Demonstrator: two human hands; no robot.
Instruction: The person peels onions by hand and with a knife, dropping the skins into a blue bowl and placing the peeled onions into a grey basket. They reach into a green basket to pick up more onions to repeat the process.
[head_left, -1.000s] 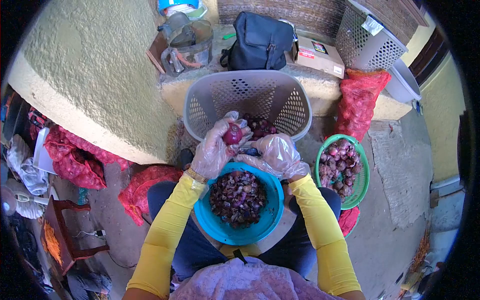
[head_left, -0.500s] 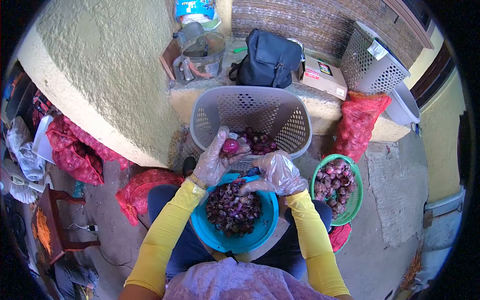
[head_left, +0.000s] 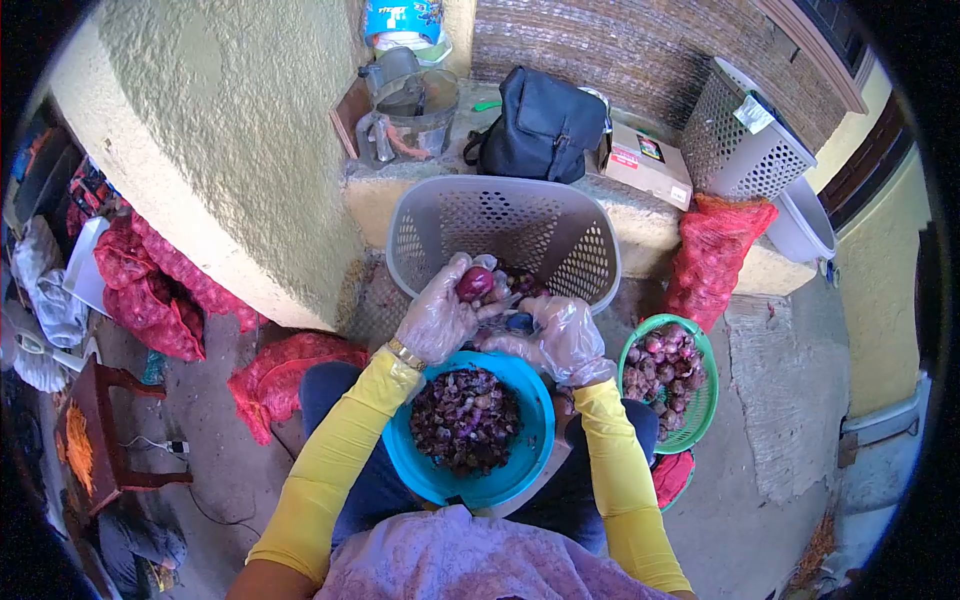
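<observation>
My left hand (head_left: 440, 315), in a clear plastic glove, is closed around a red onion (head_left: 475, 284) with a smooth purple surface. Close beside it, my gloved right hand (head_left: 568, 340) grips what looks like a small knife (head_left: 519, 322) with a dark blue handle; its blade cannot be made out. Both hands are over the gap between a turquoise basin (head_left: 545, 440) and a grey perforated basket (head_left: 405, 215). Onion skins (head_left: 465, 420) fill the basin's middle. Purple onions (head_left: 528, 284) lie in the basket, partly hidden by my hands.
A green basket (head_left: 708, 400) of unpeeled onions stands at my right. Red mesh sacks lie left, and one upright sack (head_left: 715, 260) is at the right. On the ledge are a black backpack (head_left: 545, 125) and a cardboard box (head_left: 645, 165). A wooden stool (head_left: 110, 430) is far left.
My right hand has lifted from the skins in the basin and come up beside the onion. The left hand with the onion has shifted slightly right.
</observation>
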